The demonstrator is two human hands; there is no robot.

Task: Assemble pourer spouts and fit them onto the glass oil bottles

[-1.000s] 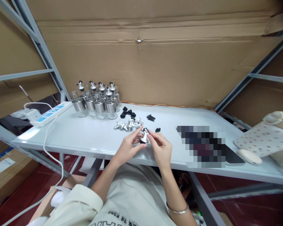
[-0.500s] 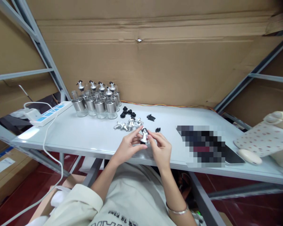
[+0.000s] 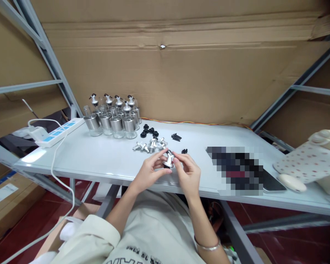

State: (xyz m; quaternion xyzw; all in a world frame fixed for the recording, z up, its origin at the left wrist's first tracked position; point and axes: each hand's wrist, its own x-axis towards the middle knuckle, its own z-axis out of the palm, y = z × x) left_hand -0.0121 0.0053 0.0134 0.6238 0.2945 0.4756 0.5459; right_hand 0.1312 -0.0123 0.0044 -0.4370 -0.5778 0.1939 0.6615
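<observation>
Between both hands, above the table's front part, is a silver pour spout [image 3: 169, 160] with a black flip lid on top and a black base. My left hand [image 3: 151, 169] is closed on its left side, with the thumb under the base and a fingertip near the lid. From the right, my right hand [image 3: 187, 169] pinches the spout close to its lid. Just beyond lie several silver spout bodies [image 3: 151, 145] and black round stoppers [image 3: 149, 131]. Small black lids [image 3: 176, 137] and tiny black parts [image 3: 184, 151] rest to the right.
Several glass bottles with steel sleeves [image 3: 117, 126] stand at the back left, some topped with spouts. A power strip [image 3: 59, 134] with a white cable lies on the left. At right are a pixelated dark flat object [image 3: 273, 185], a cream oval object [image 3: 291, 182] and a dotted container [image 3: 305, 159].
Hardly anything differs. Both hands keep hold of the spout, and the right hand has shifted very slightly.
</observation>
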